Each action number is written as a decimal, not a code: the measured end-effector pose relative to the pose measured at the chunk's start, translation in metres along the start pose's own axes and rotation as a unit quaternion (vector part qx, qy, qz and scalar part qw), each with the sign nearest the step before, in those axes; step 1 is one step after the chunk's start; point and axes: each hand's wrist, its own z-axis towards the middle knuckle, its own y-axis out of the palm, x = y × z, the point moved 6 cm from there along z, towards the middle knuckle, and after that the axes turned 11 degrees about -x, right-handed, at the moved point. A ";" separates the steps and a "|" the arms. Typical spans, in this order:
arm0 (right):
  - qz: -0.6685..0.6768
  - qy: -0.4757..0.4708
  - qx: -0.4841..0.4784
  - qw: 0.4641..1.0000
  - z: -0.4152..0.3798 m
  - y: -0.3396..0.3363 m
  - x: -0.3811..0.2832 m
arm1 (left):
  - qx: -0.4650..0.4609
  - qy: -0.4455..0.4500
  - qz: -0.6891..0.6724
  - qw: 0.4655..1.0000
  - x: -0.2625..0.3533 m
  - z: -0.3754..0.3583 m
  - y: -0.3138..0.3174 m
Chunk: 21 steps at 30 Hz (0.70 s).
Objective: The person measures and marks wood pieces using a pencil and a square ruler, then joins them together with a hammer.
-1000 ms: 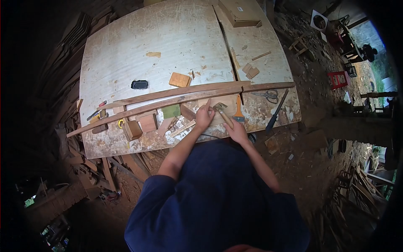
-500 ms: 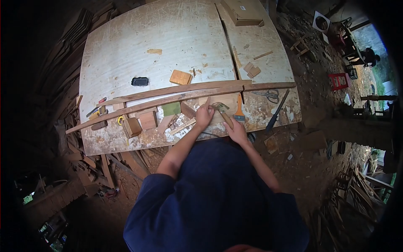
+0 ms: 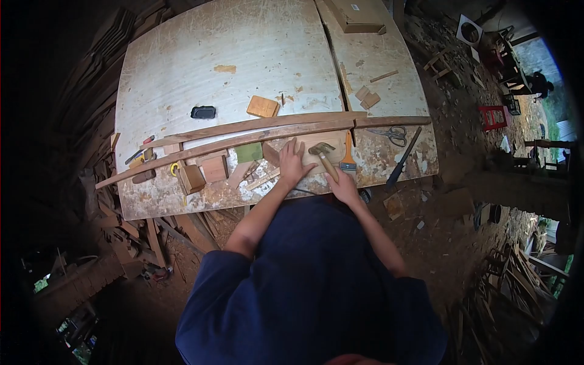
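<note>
My right hand [image 3: 345, 187] is wrapped round the wooden handle of a claw hammer [image 3: 329, 166]. The hammer's metal head is over a pale wooden board [image 3: 334, 140] at the near side of the workbench. On the left part of that board my left hand [image 3: 294, 164] lies flat with its fingers stretched out, apart from the hammer. Just right of the hammer is a paintbrush [image 3: 348, 152] with an orange handle. Left of my left hand are a green square piece [image 3: 249, 152] and a thin wooden strip [image 3: 263, 179].
Long wooden strips [image 3: 243, 142] run across the workbench [image 3: 182, 67]. Scissors [image 3: 395, 135] and a dark-handled saw or file [image 3: 404, 159] lie to the right. Wood blocks [image 3: 214, 169] and a tape measure [image 3: 174, 168] are on the left, with a cardboard box [image 3: 359, 24] at the back.
My left hand has moved away from the hammer head, slightly left, and its fingers have straightened onto the board. The hammer stays in my right hand, its head a little farther up.
</note>
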 end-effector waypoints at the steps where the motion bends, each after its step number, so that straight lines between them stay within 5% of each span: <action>1: -0.006 0.015 -0.013 1.000 0.004 0.001 0.004 | -0.007 -0.003 -0.001 1.000 -0.001 0.000 0.001; 8: 0.100 -0.007 0.056 0.993 -0.015 -0.019 -0.031 | 0.001 0.006 -0.001 1.000 -0.005 -0.005 0.002; 14: 0.061 0.011 -0.034 0.998 0.014 0.009 0.017 | -0.013 -0.007 0.001 1.000 -0.006 -0.004 0.005; 21: 0.063 0.023 0.008 0.998 0.000 -0.007 -0.012 | -0.029 -0.020 0.003 0.999 -0.006 -0.004 0.004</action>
